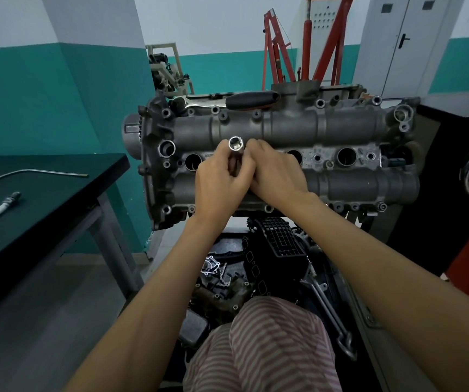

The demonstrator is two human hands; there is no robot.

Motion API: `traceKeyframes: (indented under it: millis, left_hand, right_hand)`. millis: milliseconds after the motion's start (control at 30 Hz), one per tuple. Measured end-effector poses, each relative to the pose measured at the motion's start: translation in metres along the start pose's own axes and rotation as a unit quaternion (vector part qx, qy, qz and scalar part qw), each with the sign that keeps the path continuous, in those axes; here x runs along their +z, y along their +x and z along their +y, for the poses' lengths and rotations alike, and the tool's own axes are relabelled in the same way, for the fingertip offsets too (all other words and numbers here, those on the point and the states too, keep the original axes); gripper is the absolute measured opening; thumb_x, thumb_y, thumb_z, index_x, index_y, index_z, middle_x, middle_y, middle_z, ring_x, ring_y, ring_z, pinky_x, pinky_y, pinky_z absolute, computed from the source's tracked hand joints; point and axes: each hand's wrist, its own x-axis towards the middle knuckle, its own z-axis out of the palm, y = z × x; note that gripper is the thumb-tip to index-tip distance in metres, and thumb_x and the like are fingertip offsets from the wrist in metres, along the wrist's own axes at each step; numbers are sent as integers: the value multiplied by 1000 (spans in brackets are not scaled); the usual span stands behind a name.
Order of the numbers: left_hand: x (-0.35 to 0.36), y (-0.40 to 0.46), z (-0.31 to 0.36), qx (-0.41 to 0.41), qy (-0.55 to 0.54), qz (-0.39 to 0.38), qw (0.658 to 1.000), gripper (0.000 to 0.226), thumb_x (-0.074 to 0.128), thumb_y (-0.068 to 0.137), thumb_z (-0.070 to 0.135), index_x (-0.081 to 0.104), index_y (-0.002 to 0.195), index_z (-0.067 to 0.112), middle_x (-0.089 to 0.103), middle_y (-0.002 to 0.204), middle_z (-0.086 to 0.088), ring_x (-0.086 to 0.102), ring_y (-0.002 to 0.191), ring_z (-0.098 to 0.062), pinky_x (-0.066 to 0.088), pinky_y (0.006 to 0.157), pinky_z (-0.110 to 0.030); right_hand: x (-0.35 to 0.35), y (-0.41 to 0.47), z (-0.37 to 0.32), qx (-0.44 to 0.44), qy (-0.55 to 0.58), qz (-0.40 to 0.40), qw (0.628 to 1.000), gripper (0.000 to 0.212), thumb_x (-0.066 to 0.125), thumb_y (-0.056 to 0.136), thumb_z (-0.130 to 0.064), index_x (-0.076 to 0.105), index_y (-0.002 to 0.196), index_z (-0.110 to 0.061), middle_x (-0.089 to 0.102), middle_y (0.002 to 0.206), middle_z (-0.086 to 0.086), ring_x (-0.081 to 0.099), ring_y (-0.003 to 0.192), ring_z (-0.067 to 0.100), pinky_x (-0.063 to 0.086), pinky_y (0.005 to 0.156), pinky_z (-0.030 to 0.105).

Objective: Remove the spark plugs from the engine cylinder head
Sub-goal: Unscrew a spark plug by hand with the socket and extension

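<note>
The grey cylinder head (340, 125) stands in front of me with a row of round plug wells, among them an open well (347, 156) on the right. A shiny deep socket (235, 148) sticks up over the second well from the left. My left hand (222, 185) grips the socket's shaft. My right hand (277, 174) also has its fingers curled round the socket from the right. What the socket holds is hidden. One spark plug (6, 204) lies on the dark table (58, 210) at the left.
A ratchet with a black handle (251, 99) lies along the far edge of the head. A bent metal rod (29, 174) rests on the table. Engine parts fill a bin (270, 264) below the head. A red engine crane (306, 43) stands behind.
</note>
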Motion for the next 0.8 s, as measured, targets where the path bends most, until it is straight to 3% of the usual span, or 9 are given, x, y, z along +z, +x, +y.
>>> traceKeyframes:
  millis: [333, 467, 567, 700, 800]
  left_hand:
    - [2, 2, 1, 21, 10, 5, 1000, 45, 58, 90, 32, 53, 59, 0, 42, 43, 0, 36, 42, -13, 34, 47, -31]
    - [1, 1, 0, 11, 12, -1, 1000, 31, 58, 88, 28, 55, 72, 2, 39, 49, 8, 35, 45, -9, 34, 48, -26]
    - [0, 1, -2, 7, 18, -8, 1000, 29, 54, 87, 25, 49, 69, 4, 38, 49, 9, 37, 45, -9, 30, 47, -16]
    - [0, 1, 0, 11, 27, -7, 1000, 34, 57, 90, 22, 44, 59, 17, 32, 44, 10, 38, 45, -6, 26, 46, -14]
    - [0, 3, 4, 26, 30, 4, 999, 47, 60, 90, 26, 30, 55, 31, 27, 42, 11, 34, 42, -7, 24, 46, -16]
  right_hand:
    - [2, 2, 1, -8, -39, -5, 999, 33, 37, 94, -31, 59, 104, -9, 65, 94, 11, 60, 82, 31, 26, 58, 31]
    - [0, 1, 0, -9, -15, -5, 1000, 33, 36, 93, -36, 51, 101, -9, 60, 100, 7, 58, 78, 31, 27, 57, 31]
    - [-2, -1, -1, -4, 8, 1, 1000, 32, 36, 92, -38, 46, 98, -8, 57, 99, 8, 56, 73, 33, 21, 55, 31]
    - [2, 1, 1, -1, -12, 0, 1000, 32, 39, 92, -40, 53, 100, -12, 62, 97, 4, 60, 80, 26, 26, 58, 30]
    - [1, 2, 1, -5, -29, -6, 1000, 35, 38, 93, -39, 60, 97, -13, 65, 91, 7, 61, 80, 28, 25, 57, 30]
